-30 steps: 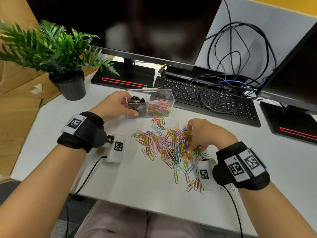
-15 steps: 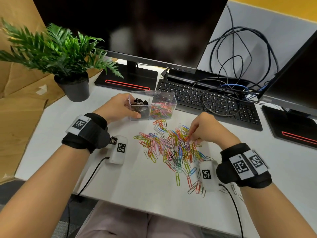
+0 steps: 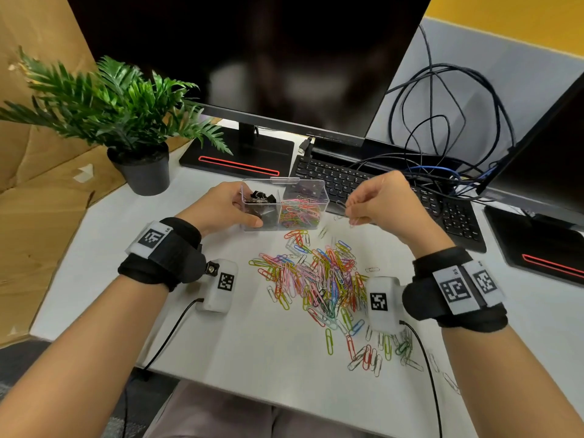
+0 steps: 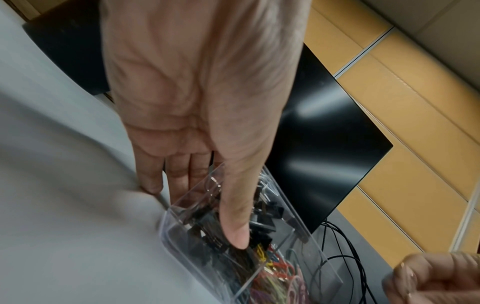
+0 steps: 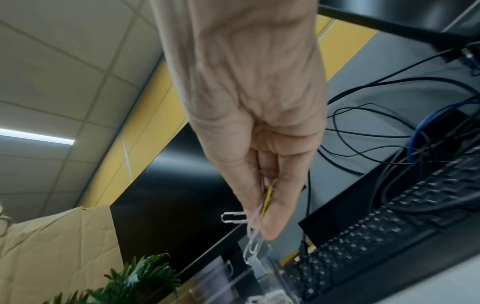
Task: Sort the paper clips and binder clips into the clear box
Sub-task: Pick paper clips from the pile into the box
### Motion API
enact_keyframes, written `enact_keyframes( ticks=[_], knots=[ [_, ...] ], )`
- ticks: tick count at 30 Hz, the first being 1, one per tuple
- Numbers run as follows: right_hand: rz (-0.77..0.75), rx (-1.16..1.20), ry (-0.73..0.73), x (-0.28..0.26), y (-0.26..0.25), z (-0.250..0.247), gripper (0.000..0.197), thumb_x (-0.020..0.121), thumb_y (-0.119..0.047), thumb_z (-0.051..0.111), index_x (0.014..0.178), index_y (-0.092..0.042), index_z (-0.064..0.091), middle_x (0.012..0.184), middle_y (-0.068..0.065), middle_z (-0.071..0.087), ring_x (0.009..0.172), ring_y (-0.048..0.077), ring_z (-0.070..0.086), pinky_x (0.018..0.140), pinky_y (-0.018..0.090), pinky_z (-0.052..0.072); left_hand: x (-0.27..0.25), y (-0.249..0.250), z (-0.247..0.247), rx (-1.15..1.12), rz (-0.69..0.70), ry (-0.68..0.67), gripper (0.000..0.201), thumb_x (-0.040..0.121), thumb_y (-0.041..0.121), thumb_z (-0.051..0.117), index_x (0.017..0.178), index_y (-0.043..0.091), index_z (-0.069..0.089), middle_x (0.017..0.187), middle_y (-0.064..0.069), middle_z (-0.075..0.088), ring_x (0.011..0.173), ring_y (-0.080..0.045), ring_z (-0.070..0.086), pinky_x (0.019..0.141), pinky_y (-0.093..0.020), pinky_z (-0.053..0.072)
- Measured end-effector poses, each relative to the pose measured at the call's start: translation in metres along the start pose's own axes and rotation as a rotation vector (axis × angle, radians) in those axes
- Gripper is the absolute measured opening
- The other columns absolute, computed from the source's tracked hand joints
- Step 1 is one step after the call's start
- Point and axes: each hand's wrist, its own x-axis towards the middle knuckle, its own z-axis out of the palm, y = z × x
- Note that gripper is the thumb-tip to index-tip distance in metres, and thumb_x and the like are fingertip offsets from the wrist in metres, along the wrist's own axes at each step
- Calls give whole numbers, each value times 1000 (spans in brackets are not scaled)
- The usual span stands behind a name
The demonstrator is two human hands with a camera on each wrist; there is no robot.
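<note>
Head view, change since the earlier frame: our right hand (image 3: pixel 384 205) has left the loose heap of coloured wire paper clips (image 3: pixel 319 279) and now hangs raised just right of the clear plastic two-compartment box (image 3: pixel 286 205). Right wrist view: thumb and fingers (image 5: pixel 275 207) pinch a few small paper clips (image 5: pixel 255 224), at least three: one yellow, one pale pink, one silver. Count: one box; black binder clips (image 3: pixel 260 197) in its left compartment, coloured clips in its right; heap too tangled to count. Our left hand (image 3: pixel 221 208) grips the box's left end, thumb (image 4: pixel 237 207) along the front wall, fingers behind. One white desk (image 3: pixel 221 343), one potted green plant (image 3: pixel 126 115), one black keyboard (image 3: pixel 395 191), two dark monitors.
</note>
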Motion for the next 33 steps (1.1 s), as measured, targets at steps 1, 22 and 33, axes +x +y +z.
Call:
enact_keyframes(
  ticks=[1, 22, 33],
  knots=[
    [-12, -4, 3, 3, -5, -1, 5, 76, 7, 74, 75, 5, 70, 64, 17, 68, 60, 23, 70, 69, 34, 60, 0, 0, 0, -1, 2, 0, 40, 69, 16, 86, 98, 17, 60, 97, -10, 71, 94, -29, 67, 93, -47, 51],
    [-339, -183, 115, 38, -28, 55, 10, 83, -1, 68, 83, -8, 76, 77, 0, 65, 71, 12, 62, 71, 21, 53, 3, -3, 0, -15, 10, -6, 36, 69, 13, 86, 91, 19, 59, 98, -8, 72, 92, -27, 68, 94, -47, 51],
    [-305, -55, 123, 21, -26, 39, 21, 82, 2, 69, 102, -5, 74, 100, 7, 73, 86, 12, 68, 80, 19, 52, 4, -7, -1, -11, -2, -2, 44, 66, 17, 88, 97, 18, 58, 102, -10, 71, 95, -28, 68, 96, -49, 50]
  ],
)
